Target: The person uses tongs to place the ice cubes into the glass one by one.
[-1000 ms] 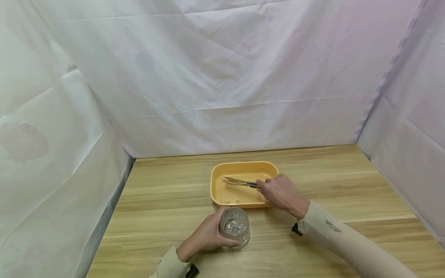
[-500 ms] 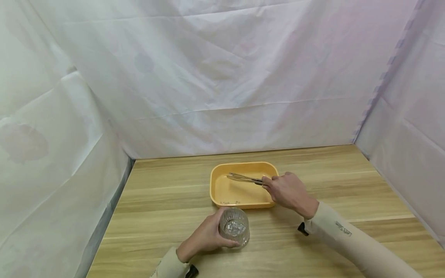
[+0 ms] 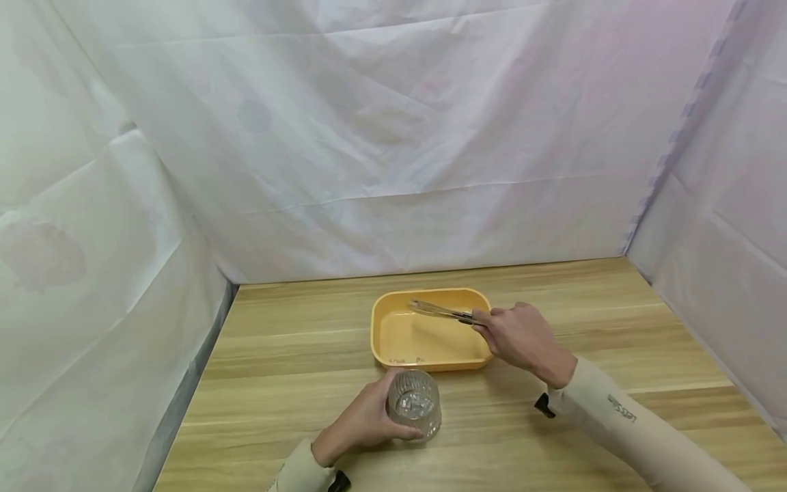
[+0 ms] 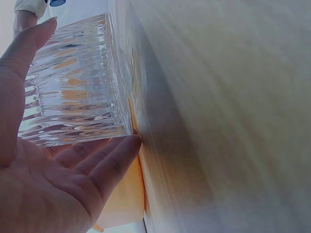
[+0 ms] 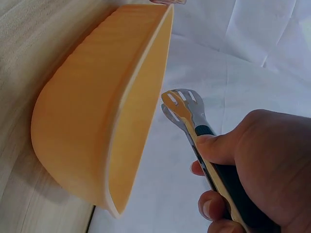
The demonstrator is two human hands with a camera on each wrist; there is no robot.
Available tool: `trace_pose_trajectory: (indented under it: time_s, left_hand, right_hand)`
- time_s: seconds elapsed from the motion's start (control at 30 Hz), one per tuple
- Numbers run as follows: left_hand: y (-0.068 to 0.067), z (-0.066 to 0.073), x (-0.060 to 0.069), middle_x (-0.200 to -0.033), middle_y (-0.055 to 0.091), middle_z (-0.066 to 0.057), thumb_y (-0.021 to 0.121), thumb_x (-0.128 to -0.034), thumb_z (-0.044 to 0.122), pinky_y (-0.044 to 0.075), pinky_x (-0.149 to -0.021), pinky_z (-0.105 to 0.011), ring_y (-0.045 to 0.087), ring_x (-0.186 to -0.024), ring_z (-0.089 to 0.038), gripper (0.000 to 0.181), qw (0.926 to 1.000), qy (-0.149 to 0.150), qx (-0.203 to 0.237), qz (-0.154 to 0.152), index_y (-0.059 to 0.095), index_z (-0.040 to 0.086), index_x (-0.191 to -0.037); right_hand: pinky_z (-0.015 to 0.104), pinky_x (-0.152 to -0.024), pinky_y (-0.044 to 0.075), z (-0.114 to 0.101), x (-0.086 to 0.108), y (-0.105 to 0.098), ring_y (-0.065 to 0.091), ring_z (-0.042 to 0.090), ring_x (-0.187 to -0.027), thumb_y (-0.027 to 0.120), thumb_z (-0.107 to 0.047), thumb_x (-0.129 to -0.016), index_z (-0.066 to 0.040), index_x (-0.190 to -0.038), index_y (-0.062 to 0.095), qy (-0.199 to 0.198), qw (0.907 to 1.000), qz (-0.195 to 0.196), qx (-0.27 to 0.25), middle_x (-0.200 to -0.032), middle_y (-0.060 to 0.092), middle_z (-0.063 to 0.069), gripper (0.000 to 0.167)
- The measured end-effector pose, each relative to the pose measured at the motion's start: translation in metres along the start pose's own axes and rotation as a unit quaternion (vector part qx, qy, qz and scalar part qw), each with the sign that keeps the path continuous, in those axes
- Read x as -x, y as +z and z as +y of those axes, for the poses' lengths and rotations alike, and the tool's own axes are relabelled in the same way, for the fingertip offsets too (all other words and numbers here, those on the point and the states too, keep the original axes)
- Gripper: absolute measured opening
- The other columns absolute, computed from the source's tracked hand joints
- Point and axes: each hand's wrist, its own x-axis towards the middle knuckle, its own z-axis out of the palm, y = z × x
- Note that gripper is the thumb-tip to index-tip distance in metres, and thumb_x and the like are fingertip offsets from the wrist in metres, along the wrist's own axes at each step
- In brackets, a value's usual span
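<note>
In the head view my left hand point(image 3: 369, 418) holds a ribbed clear glass point(image 3: 415, 403) on the near side of the yellow basin point(image 3: 445, 347). Thumb and fingers lie on opposite sides of the glass point(image 4: 77, 82) in the left wrist view. Clear lumps show in the glass; their kind is hard to tell. My right hand point(image 3: 522, 336) grips metal tongs point(image 3: 435, 310) with dark handles, held over the basin's right part. From the right wrist, the slotted heads of the tongs point(image 5: 187, 114) stand slightly apart with nothing visible between them.
A few small clear pieces point(image 3: 406, 360) lie at the near left edge inside the basin. The wood-grain table point(image 3: 277, 355) extends to both sides. White sheets point(image 3: 369, 137) enclose it at the back, left and right.
My right hand has drawn the tongs rightward and slightly up, away from the middle of the basin. My left hand and the glass have stayed in place.
</note>
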Motion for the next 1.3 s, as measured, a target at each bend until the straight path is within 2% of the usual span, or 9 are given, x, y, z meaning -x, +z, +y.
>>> trace_pose_trajectory:
  time_s: [0.03, 0.13, 0.23, 0.73, 0.87, 1.0, 1.1, 1.23, 1.3]
  left_hand:
    - [0.000, 0.000, 0.000, -0.128, 0.061, -0.001, 0.090, -0.0654, 0.050, 0.050, -0.094, -0.034, 0.061, -0.113, -0.017, 0.094, 1.0000, 0.000, 0.000, 0.000, 0.039, 0.024, -0.141]
    - [0.000, -0.001, 0.000, -0.128, 0.061, -0.001, 0.089, -0.0658, 0.049, 0.050, -0.094, -0.033, 0.061, -0.113, -0.017, 0.093, 1.0000, 0.000, 0.000, -0.001, 0.039, 0.025, -0.141]
    - [0.000, -0.001, 0.000, -0.128, 0.061, 0.000, 0.089, -0.0661, 0.049, 0.050, -0.094, -0.034, 0.061, -0.114, -0.017, 0.093, 1.0000, 0.001, 0.001, -0.002, 0.039, 0.026, -0.141]
    - [0.000, -0.001, 0.000, -0.128, 0.061, -0.001, 0.090, -0.0662, 0.048, 0.051, -0.093, -0.034, 0.061, -0.113, -0.016, 0.093, 1.0000, 0.000, 0.000, -0.002, 0.039, 0.026, -0.141]
    - [0.001, -0.002, 0.000, -0.127, 0.062, -0.002, 0.090, -0.0656, 0.047, 0.051, -0.092, -0.033, 0.061, -0.111, -0.016, 0.092, 1.0000, 0.003, -0.002, 0.001, 0.039, 0.026, -0.140]
    - [0.000, -0.002, -0.001, -0.127, 0.062, -0.002, 0.090, -0.0655, 0.046, 0.051, -0.092, -0.033, 0.062, -0.111, -0.016, 0.093, 1.0000, 0.006, -0.003, 0.001, 0.039, 0.026, -0.140]
    - [0.000, -0.001, -0.001, -0.127, 0.062, -0.002, 0.090, -0.0657, 0.046, 0.051, -0.092, -0.033, 0.062, -0.111, -0.017, 0.093, 1.0000, 0.008, -0.003, 0.002, 0.039, 0.025, -0.141]
    - [0.000, -0.001, -0.001, -0.127, 0.062, -0.001, 0.090, -0.0658, 0.045, 0.051, -0.093, -0.034, 0.061, -0.112, -0.016, 0.094, 0.9999, 0.010, -0.003, 0.004, 0.039, 0.025, -0.141]
    - [0.000, -0.002, 0.000, -0.127, 0.062, -0.001, 0.090, -0.0660, 0.045, 0.051, -0.093, -0.033, 0.061, -0.111, -0.016, 0.093, 0.9999, 0.011, -0.002, 0.003, 0.039, 0.025, -0.141]
  right_hand:
    - [0.027, -0.043, 0.030, 0.001, 0.001, 0.000, 0.031, 0.005, -0.043, 0.021, -0.047, -0.106, -0.018, -0.087, 0.058, 0.001, 1.0000, -0.001, -0.001, -0.055, 0.052, -0.005, 0.051]
    - [0.027, -0.043, 0.030, 0.002, 0.002, -0.003, 0.032, 0.004, -0.044, 0.047, -0.041, -0.104, -0.018, -0.088, 0.059, 0.007, 1.0000, -0.004, -0.004, -0.055, 0.052, -0.006, 0.030]
    - [0.027, -0.044, 0.031, 0.003, 0.002, -0.005, 0.034, 0.004, -0.044, 0.069, -0.028, -0.092, -0.019, -0.090, 0.061, 0.012, 0.9999, -0.006, -0.008, -0.057, 0.054, -0.006, 0.013]
    - [0.025, -0.045, 0.027, 0.004, 0.006, -0.021, 0.035, 0.004, -0.044, 0.073, -0.027, -0.087, -0.017, -0.088, 0.062, 0.009, 0.9996, 0.025, -0.007, -0.057, 0.053, -0.007, 0.015]
    - [0.025, -0.045, 0.026, 0.004, 0.008, -0.025, 0.032, 0.003, -0.044, 0.063, -0.034, -0.096, -0.018, -0.087, 0.060, 0.007, 0.9995, 0.027, -0.013, -0.056, 0.051, -0.008, 0.019]
    - [0.023, -0.045, 0.024, 0.003, 0.009, -0.031, 0.029, 0.001, -0.044, 0.067, -0.029, -0.093, -0.018, -0.087, 0.059, 0.000, 0.9993, 0.031, -0.020, -0.056, 0.050, -0.009, 0.015]
    - [0.022, -0.045, 0.021, 0.002, 0.010, -0.035, 0.027, 0.000, -0.044, 0.053, -0.036, -0.102, -0.018, -0.086, 0.060, -0.005, 0.9989, 0.040, -0.022, -0.055, 0.048, -0.010, 0.025]
    - [0.021, -0.046, 0.021, -0.001, 0.011, -0.041, 0.028, 0.000, -0.044, 0.019, -0.049, -0.106, -0.018, -0.089, 0.062, -0.007, 0.9985, 0.052, -0.018, -0.055, 0.048, -0.011, 0.056]
    - [0.021, -0.047, 0.022, -0.002, 0.012, -0.045, 0.030, 0.000, -0.044, 0.017, -0.050, -0.106, -0.018, -0.090, 0.063, -0.007, 0.9981, 0.059, -0.018, -0.055, 0.048, -0.011, 0.059]
